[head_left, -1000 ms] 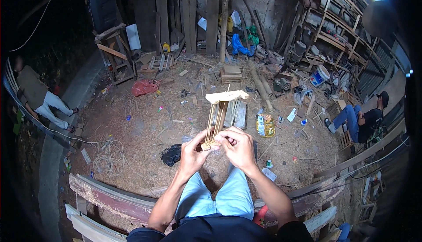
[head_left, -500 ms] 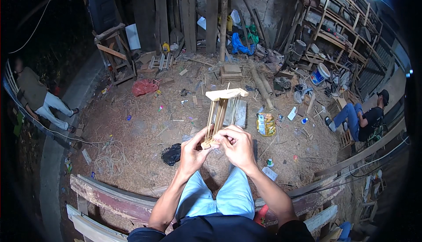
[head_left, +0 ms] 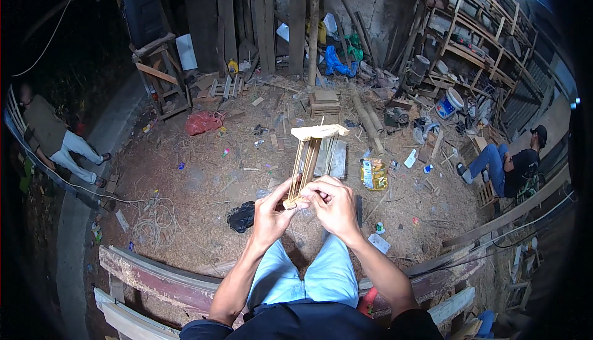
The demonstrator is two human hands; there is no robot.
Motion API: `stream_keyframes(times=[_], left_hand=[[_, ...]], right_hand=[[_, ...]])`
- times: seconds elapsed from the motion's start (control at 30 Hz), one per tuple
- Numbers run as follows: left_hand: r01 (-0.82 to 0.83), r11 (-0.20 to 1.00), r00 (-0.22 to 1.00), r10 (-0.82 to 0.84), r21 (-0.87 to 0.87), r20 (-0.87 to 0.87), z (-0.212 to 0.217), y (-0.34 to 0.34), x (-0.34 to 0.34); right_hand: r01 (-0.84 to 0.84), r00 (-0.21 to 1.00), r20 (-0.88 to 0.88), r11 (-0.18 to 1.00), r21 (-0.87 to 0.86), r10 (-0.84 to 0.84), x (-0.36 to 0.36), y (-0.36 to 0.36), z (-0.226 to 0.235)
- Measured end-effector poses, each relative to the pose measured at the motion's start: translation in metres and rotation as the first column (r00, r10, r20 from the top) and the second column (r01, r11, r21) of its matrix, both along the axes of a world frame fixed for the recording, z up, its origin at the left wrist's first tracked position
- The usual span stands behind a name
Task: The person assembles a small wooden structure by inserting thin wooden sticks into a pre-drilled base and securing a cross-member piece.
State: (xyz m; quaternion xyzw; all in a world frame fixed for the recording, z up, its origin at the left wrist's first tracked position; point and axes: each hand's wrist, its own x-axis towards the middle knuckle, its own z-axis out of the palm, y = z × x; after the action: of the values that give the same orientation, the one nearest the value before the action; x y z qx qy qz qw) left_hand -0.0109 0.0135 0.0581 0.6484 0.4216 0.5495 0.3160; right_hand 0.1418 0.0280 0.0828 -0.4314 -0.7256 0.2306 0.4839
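I hold a small frame of thin wooden slats up in front of me, its flat top piece pointing away and its near end at my fingers. My left hand grips the frame's near end from the left. My right hand pinches the same end from the right, fingers curled over it. My knees in light blue trousers are below.
Sawdust floor strewn with wood scraps, a red bag, a black bag, a yellow packet and coiled cord. Planks lean at the back wall; shelves stand at right. One person sits at right, another at left. A worn bench is near me.
The frame and both hands stay nearly in place; my fingers shift slightly at its near end.
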Motion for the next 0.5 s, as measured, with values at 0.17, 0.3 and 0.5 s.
stream_keyframes(times=[0.17,0.3,0.5], left_hand=[[0.008,1.0,1.0,-0.007,-0.019,0.008,-0.0036,0.0008,0.0005],[0.006,1.0,1.0,-0.006,-0.03,0.012,-0.0021,0.0012,0.0007],[-0.009,1.0,0.999,0.009,0.007,-0.042,-0.0003,0.0027,-0.0009]], right_hand=[[0.006,1.0,0.015,1.0,0.019,-0.006,0.0011,0.0008,-0.0027],[0.011,1.0,0.023,1.0,0.001,-0.011,0.0002,0.0002,-0.0004],[-0.003,1.0,0.019,1.0,-0.004,0.003,-0.0009,0.0012,-0.0035]])
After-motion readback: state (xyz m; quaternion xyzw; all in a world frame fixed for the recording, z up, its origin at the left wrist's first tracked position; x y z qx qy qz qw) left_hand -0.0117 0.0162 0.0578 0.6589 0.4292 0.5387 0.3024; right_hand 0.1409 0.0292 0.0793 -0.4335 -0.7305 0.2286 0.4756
